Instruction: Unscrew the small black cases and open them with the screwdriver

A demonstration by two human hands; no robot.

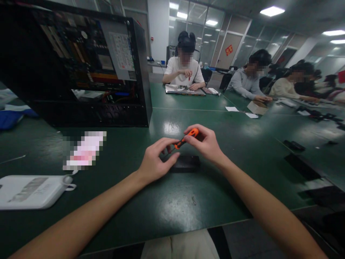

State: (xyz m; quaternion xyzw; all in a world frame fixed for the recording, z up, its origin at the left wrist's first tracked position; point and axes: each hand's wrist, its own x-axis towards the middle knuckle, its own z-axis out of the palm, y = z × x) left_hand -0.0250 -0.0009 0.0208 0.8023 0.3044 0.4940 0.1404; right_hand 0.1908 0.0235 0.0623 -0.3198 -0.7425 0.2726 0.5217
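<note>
My right hand (206, 140) is closed round the orange and black handle of a screwdriver (191, 136). The tool slants down and to the left, and its thin shaft reaches toward my left hand (159, 158). That hand is open, its fingers curved and the thumb apart from them, around the tip end of the shaft. Just below both hands a flat black rectangular block (187, 163) lies on the green table (180, 205). My left thumb is at its left end; whether it presses on the block I cannot tell. The screwdriver's tip is hidden.
An open black computer case (147, 72) stands at the left. Nearer lie a blurred-out pink item (86, 149) and a white power bank (32, 192). Black objects (302, 165) lie at the right. Across the table a person (184, 68) works on a flat panel; others sit farther right.
</note>
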